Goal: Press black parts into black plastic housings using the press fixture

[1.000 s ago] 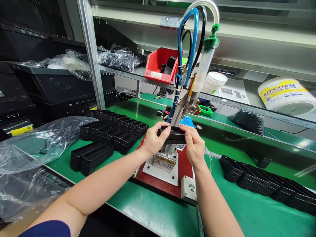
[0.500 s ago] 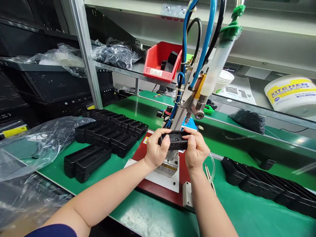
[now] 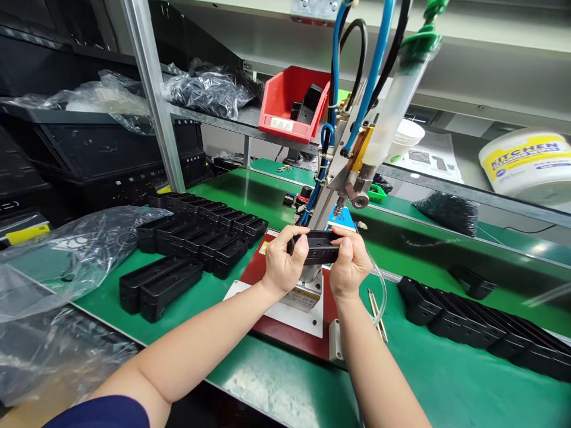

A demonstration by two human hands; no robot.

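Black oblong plastic housing (image 3: 317, 246) in both hands' grip, left (image 3: 281, 266), right (image 3: 350, 268).

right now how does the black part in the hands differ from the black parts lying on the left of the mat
The held part is alone, lifted off the mat between the left hand and right hand, under the dispenser nozzle. The left parts lie untouched on the green mat, packed side by side in rows. Both are black plastic and look like similar long trays.

Bright, even light from overhead w/ soft shadows; white glare on the green mat (image 3: 267, 392) near bottom edge. Wide-angle bend at edges, far right slightly blurred.
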